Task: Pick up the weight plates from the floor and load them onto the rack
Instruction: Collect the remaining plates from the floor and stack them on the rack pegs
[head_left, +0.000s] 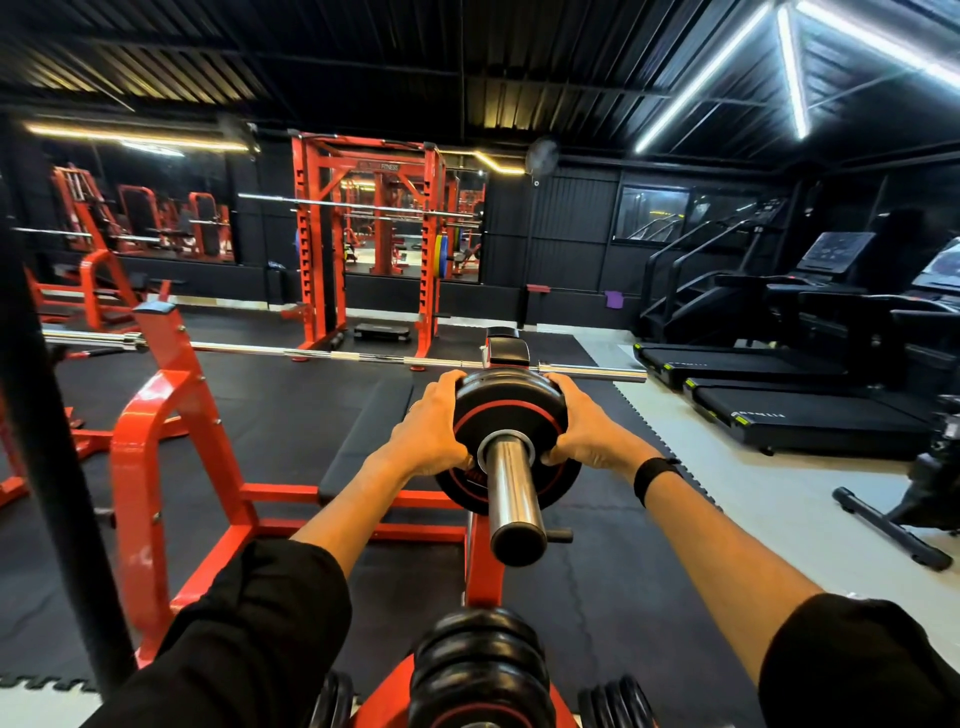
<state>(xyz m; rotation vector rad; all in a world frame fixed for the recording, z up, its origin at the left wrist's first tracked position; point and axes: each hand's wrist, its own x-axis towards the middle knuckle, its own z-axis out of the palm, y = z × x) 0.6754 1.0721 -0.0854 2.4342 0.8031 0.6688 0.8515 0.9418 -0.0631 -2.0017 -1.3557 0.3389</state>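
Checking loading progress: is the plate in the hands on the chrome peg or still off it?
On. The chrome peg passes through the centre hole of the weight plate, its end sticking out toward the camera; left hand and right hand grip the rim.

Treadmills (810, 410) (black); orange power cage (369, 234)

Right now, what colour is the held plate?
Black with a red ring, on the weight plate; head view.

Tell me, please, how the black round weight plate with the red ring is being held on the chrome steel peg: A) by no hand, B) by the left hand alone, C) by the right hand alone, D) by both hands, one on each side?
D: the left hand and the right hand each grip an opposite edge of the black round weight plate with the red ring, which is threaded on the chrome steel peg.
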